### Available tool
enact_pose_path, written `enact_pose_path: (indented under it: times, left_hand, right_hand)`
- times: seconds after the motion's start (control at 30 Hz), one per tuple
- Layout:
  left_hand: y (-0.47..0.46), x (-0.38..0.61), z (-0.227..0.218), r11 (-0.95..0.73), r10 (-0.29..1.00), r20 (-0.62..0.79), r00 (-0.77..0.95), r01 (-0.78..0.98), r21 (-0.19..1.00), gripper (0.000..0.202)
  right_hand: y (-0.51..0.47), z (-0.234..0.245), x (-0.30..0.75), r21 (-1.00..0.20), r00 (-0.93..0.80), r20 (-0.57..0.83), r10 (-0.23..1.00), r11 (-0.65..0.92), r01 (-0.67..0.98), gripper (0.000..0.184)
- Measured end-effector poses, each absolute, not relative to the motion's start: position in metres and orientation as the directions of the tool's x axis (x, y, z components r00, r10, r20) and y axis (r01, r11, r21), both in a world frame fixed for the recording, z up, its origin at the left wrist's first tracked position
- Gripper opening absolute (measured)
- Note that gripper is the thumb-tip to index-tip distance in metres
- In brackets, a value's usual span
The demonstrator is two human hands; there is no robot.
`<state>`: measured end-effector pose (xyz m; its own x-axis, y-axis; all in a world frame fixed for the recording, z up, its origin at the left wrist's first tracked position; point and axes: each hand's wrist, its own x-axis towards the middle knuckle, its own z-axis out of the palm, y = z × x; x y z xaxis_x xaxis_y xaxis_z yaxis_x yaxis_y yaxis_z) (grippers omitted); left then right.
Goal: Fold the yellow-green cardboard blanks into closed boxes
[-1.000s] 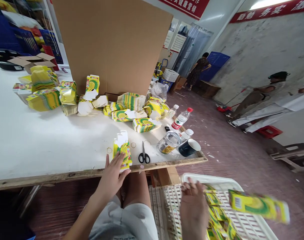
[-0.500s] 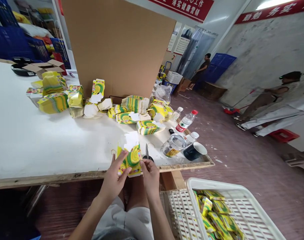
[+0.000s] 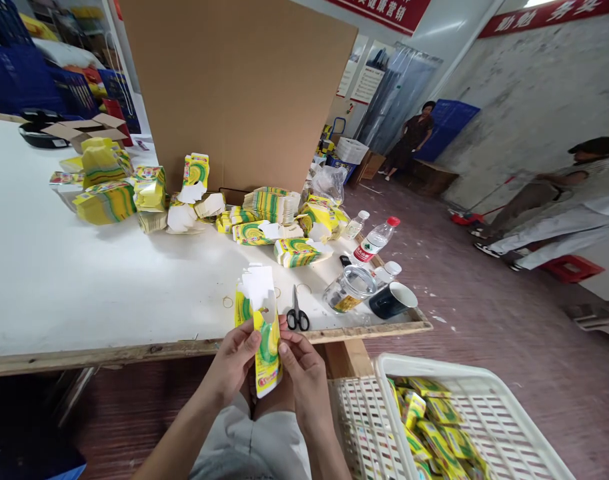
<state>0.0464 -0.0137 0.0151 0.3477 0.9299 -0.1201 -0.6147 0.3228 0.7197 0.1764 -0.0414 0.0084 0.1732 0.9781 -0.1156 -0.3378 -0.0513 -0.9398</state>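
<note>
Both hands hold one flat yellow-and-green carton blank (image 3: pixel 266 347) upright at the table's near edge. My left hand (image 3: pixel 233 363) pinches its left side and my right hand (image 3: pixel 300 363) grips its right side. Just behind it a small stack of the same blanks (image 3: pixel 244 300) lies on the white table (image 3: pixel 59 280). To my lower right a white plastic crate (image 3: pixel 399 373) holds several folded yellow cartons (image 3: pixel 434 433).
Black scissors (image 3: pixel 297 315), a glass jar (image 3: pixel 349 288), a dark cup (image 3: pixel 391 300) and a water bottle (image 3: pixel 377 240) stand at the table's right end. More carton stacks (image 3: pixel 264 207) sit before a big cardboard sheet (image 3: pixel 234 93). Three people are off to the right.
My right hand left the crate, where a carton was flying in, and came to the table. Both hands have lifted one blank off the stack and turned it upright.
</note>
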Motion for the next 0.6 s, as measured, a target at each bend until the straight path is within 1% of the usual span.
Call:
enact_pose_path:
  times: [0.13, 0.23, 0.37, 0.4, 0.43, 0.5, 0.53, 0.6]
  left_hand:
    - [-0.013, 0.053, 0.013, 0.254, 0.961, -0.142, 0.238, -0.555, 0.792, 0.055]
    - [-0.015, 0.055, 0.014, 0.213, 0.97, -0.135, 0.201, -0.445, 0.87, 0.06]
    - [-0.019, 0.052, 0.015, 0.105, 0.989, -0.066, 0.133, -0.314, 0.943, 0.071]
    - [-0.02, 0.051, 0.015, 0.087, 0.988, -0.043, 0.15, -0.3, 0.95, 0.074]
    - [-0.02, 0.049, 0.016, 0.075, 0.982, -0.021, 0.188, -0.285, 0.955, 0.074]
    - [-0.02, 0.045, 0.016, 0.074, 0.958, 0.004, 0.286, -0.26, 0.963, 0.069]
    - [-0.02, 0.043, 0.016, 0.087, 0.941, 0.005, 0.337, -0.256, 0.963, 0.066]
    - [-0.02, 0.038, 0.016, 0.134, 0.902, -0.003, 0.431, -0.273, 0.952, 0.062]
  right_hand:
    - [-0.045, 0.008, 0.176, -0.987, 0.177, -0.077, 0.981, -0.05, -0.154, 0.031]
    - [-0.047, 0.004, 0.176, -0.998, 0.233, -0.049, 0.971, -0.039, -0.049, 0.028]
    - [-0.047, 0.005, 0.182, -0.994, 0.311, 0.088, 0.946, 0.064, 0.086, 0.024]
    - [-0.047, 0.007, 0.185, -0.989, 0.31, 0.119, 0.943, 0.086, 0.119, 0.024]
    - [-0.047, 0.009, 0.187, -0.985, 0.297, 0.143, 0.944, 0.105, 0.139, 0.029]
    - [-0.048, 0.013, 0.194, -0.98, 0.246, 0.171, 0.954, 0.138, 0.144, 0.046]
    - [-0.049, 0.015, 0.197, -0.98, 0.217, 0.175, 0.96, 0.149, 0.134, 0.05]
    - [-0.051, 0.018, 0.204, -0.982, 0.166, 0.168, 0.972, 0.151, 0.109, 0.051]
